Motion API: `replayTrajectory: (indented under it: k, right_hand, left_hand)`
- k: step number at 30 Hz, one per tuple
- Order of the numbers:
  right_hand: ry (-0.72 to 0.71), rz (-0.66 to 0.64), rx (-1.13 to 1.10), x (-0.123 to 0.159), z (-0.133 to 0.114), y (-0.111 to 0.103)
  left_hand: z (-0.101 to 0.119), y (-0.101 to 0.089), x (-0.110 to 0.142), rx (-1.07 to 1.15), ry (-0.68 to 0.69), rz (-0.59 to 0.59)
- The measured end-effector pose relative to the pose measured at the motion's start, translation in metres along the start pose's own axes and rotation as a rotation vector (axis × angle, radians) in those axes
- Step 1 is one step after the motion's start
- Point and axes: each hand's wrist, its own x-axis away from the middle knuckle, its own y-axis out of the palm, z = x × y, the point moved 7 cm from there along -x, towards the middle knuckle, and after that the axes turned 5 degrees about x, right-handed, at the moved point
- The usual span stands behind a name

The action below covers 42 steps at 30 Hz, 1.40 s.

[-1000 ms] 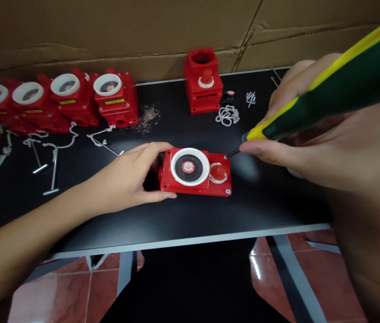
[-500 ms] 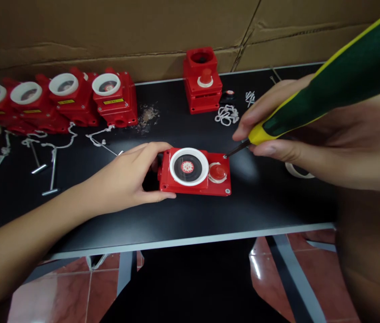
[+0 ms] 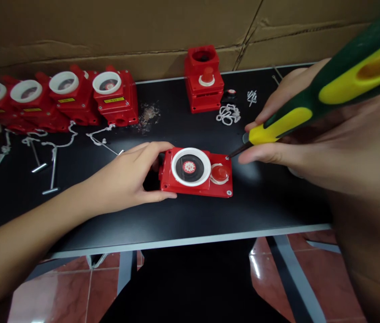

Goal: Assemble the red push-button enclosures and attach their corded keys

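My left hand (image 3: 136, 175) grips the left end of a red box (image 3: 196, 190), thumb on the near side and fingers behind. The box lies on the black table, its face up, with a white ring (image 3: 191, 167) round a dark window and a red dome (image 3: 220, 172) at its right. A screw (image 3: 229, 192) sits in the near right corner. My right hand (image 3: 287, 130) is closed round a green and yellow screwdriver (image 3: 284, 123). The screwdriver's tip meets a second screw (image 3: 227, 157) in the far right corner. Part of the right-hand fingers is hidden behind the handle.
Several red boxes (image 3: 116, 101) with white rings stand at the back left, with cords and small metal hammers (image 3: 54, 175) before them. Another red box (image 3: 204, 87) without a ring stands behind. Beside it lie a white cord (image 3: 228, 115) and loose screws (image 3: 252, 97). Cardboard (image 3: 116, 31) rises behind the table.
The screwdriver has turned about its axis, showing different yellow patches, and my right fingers have shifted round it. Its tip stays at the corner screw. My left hand holds the box almost still.
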Motion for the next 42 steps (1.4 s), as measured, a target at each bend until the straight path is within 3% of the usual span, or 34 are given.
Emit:
replayTrajectory:
  k: [10,12,17,19,22,25,31,42]
  right_hand:
    - [0.035,0.04,-0.036,0.008,0.009,0.004]
    - [0.054,-0.009,-0.092,0.01,0.011,0.006]
    - [0.112,-0.273,-0.187,0.008,0.007,0.006]
    - [0.124,-0.296,-0.206,0.006,0.005,0.002]
    - [0.163,-0.277,-0.177,0.003,0.005,-0.002]
    - [0.109,-0.269,-0.14,-0.002,0.002,0.001]
    - [0.006,-0.114,-0.104,-0.005,0.0,0.003]
    - [0.052,-0.047,-0.016,0.01,0.021,0.004]
  left_hand:
    - [0.001,0.002,-0.001,0.003,-0.008,-0.014]
    - [0.002,0.001,0.0,0.008,0.013,-0.013]
    - [0.001,0.002,0.0,-0.002,0.01,-0.016]
    - [0.002,0.002,0.0,-0.001,0.013,-0.011]
    - [0.001,0.002,-0.001,-0.005,0.015,-0.011]
    - [0.0,0.003,-0.001,-0.006,0.015,-0.01]
    - [0.001,0.002,0.0,-0.007,0.016,-0.012]
    - [0.001,0.002,0.0,-0.016,0.049,-0.003]
